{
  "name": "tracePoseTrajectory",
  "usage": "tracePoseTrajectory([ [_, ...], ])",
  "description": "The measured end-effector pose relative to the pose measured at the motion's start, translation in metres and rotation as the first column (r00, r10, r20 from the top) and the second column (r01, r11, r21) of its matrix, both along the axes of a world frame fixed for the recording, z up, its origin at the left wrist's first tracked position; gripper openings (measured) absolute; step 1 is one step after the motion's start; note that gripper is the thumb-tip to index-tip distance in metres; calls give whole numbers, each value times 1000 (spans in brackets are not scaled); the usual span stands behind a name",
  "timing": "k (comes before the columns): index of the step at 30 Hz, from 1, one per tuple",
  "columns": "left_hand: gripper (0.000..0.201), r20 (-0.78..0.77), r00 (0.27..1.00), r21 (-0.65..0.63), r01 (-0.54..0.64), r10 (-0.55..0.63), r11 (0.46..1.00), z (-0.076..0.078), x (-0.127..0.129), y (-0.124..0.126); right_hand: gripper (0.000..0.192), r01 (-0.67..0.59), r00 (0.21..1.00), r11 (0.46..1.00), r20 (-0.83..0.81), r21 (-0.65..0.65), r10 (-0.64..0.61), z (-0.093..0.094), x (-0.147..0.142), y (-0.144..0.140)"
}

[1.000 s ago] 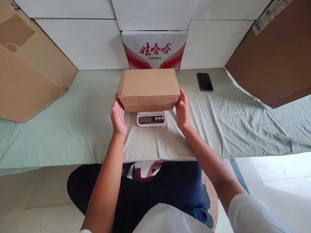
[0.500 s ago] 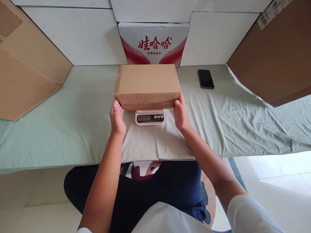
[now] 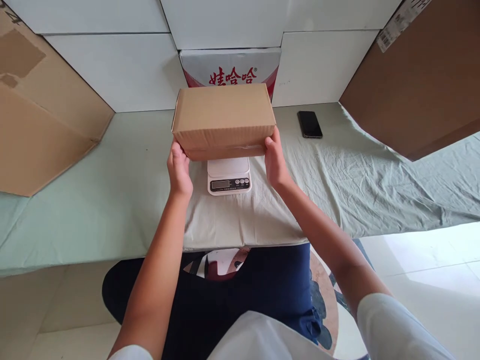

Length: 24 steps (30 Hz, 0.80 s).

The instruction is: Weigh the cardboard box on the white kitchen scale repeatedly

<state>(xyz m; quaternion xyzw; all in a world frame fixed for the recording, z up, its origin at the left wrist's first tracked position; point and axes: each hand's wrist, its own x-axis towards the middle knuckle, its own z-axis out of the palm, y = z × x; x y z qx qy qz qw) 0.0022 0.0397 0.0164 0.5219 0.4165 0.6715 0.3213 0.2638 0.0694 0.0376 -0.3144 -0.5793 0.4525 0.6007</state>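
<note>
I have the closed brown corrugated cardboard box between both hands, raised clear of the small white digital kitchen scale, whose bare platform and display show just below the box's front edge. My left hand presses against the box's left end near the lower front corner, and my right hand presses against the right end; the fingers of each hand are wrapped onto the box's sides and underside, so the box is clamped between the two palms. It sits level, with its long side facing me.

The scale rests on the counter, which is covered with a wrinkled pale green cloth. Behind the box stands a white carton with red Chinese lettering, partly hidden by it, against a wall of plain white boxes. A black smartphone lies flat on the cloth to the right, well apart from my hands. Large brown cardboard sheets lean in at the left and at the right of the counter.
</note>
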Motion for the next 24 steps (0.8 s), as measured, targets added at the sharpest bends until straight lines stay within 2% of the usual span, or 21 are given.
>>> tracePoseTrajectory([
  [3, 96, -14, 1000, 46, 14, -13, 999, 12, -7, 31, 93, 44, 999, 999, 4, 21, -44, 10, -8, 33],
  [6, 98, 19, 1000, 75, -4, 2, 997, 14, -16, 71, 92, 82, 996, 996, -21, 18, -82, 12, -22, 73],
  [9, 93, 43, 998, 44, -49, 47, 998, 3, -23, 109, 87, 104, 994, 994, -32, 11, -104, 3, -36, 107],
  [12, 98, 79, 995, -10, -60, 61, 998, -14, -26, 135, 89, 106, 992, 994, -61, -14, -107, -14, -45, 129],
  [15, 107, 122, 991, -52, -51, 57, 997, -32, -25, 144, 95, 108, 988, 991, -98, -84, -116, -31, -47, 138],
  [18, 111, 131, 991, -65, -31, 39, 997, -44, -26, 143, 91, 116, 983, 983, -127, -142, -134, -44, -47, 141],
  [21, 110, 111, 994, -70, -8, 16, 998, -47, -25, 138, 88, 102, 981, 979, -146, -177, -129, -50, -46, 142],
  [24, 114, 118, 993, -109, 1, 12, 994, -45, -22, 136, 94, 108, 980, 973, -143, -203, -138, -54, -44, 143],
])
